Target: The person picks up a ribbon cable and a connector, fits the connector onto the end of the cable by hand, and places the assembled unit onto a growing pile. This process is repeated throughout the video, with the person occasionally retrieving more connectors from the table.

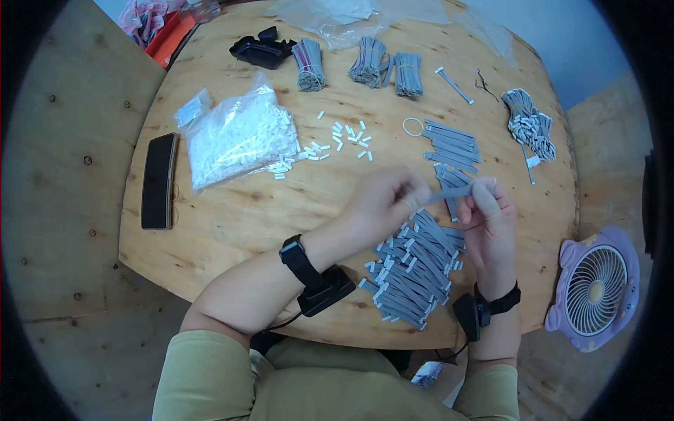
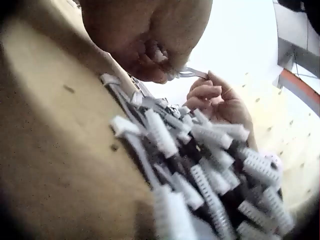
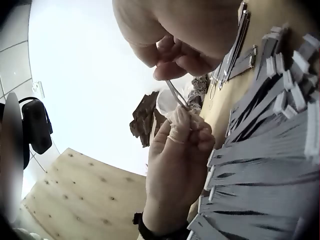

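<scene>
Both hands are raised over a wooden round table (image 1: 232, 224) and hold one short grey ribbon cable (image 1: 449, 193) between them. My left hand (image 1: 385, 202) pinches its left end and my right hand (image 1: 489, 219) pinches its right end. The left wrist view shows the thin cable (image 2: 192, 74) stretched from my left hand (image 2: 145, 40) to my right hand (image 2: 215, 97). From the right wrist, my right hand (image 3: 185, 35) is above and my left hand (image 3: 175, 160) below, with the cable (image 3: 176, 94) between them. A pile of grey cables with white connectors (image 1: 414, 270) lies under the hands.
A clear bag of white connectors (image 1: 239, 137) and loose connectors (image 1: 347, 137) lie left of centre. Bare grey cables (image 1: 453, 147) and bundles (image 1: 368, 63) lie at the back. A black phone (image 1: 159, 181) is at the left edge, and a purple fan (image 1: 597, 288) at the right.
</scene>
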`<state>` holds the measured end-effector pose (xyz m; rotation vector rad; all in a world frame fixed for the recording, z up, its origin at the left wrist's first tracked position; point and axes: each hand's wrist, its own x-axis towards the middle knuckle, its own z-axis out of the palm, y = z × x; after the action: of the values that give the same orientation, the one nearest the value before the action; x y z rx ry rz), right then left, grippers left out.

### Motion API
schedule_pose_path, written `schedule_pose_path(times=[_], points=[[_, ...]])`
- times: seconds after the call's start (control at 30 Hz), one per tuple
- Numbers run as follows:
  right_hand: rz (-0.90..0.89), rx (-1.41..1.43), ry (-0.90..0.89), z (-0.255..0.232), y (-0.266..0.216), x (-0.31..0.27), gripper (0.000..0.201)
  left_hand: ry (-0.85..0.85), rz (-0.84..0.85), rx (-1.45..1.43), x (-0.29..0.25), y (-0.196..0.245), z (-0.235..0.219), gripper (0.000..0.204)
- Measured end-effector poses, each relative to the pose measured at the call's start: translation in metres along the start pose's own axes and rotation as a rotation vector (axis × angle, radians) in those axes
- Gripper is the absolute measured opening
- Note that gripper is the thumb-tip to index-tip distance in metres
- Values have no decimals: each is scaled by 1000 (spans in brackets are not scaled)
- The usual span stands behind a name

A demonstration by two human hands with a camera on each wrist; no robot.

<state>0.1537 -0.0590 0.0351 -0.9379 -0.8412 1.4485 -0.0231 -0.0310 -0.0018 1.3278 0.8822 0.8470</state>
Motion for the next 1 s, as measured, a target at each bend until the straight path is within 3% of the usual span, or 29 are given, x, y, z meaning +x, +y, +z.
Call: schedule_pose_path(times=[0.1, 0.13, 0.23, 0.33, 0.43, 0.67, 0.97, 1.0], points=[[-86, 38, -9, 2, 5, 2, 8, -158, 291, 227, -3, 3, 2, 13], [-114, 22, -8, 2, 7, 3, 8, -165, 242, 166, -4, 5, 4, 13], [-78, 51, 164, 19, -2, 1, 10, 134, 334, 482, 1, 3, -8, 14], [-62, 105, 73, 9, -7, 2, 11, 491, 329, 754, 9, -3, -32, 17], [-45, 47, -69, -4, -8, 4, 11, 595, 346, 922, 9, -2, -40, 17], [85, -256, -43, -2, -4, 1, 6, 483, 233, 905, 10, -3, -43, 13], [170, -343, -7, 1, -4, 0, 6, 543, 361, 979, 15, -9, -47, 11], [178, -366, -13, 0, -4, 0, 6, 531, 334, 873, 14, -7, -45, 10]])
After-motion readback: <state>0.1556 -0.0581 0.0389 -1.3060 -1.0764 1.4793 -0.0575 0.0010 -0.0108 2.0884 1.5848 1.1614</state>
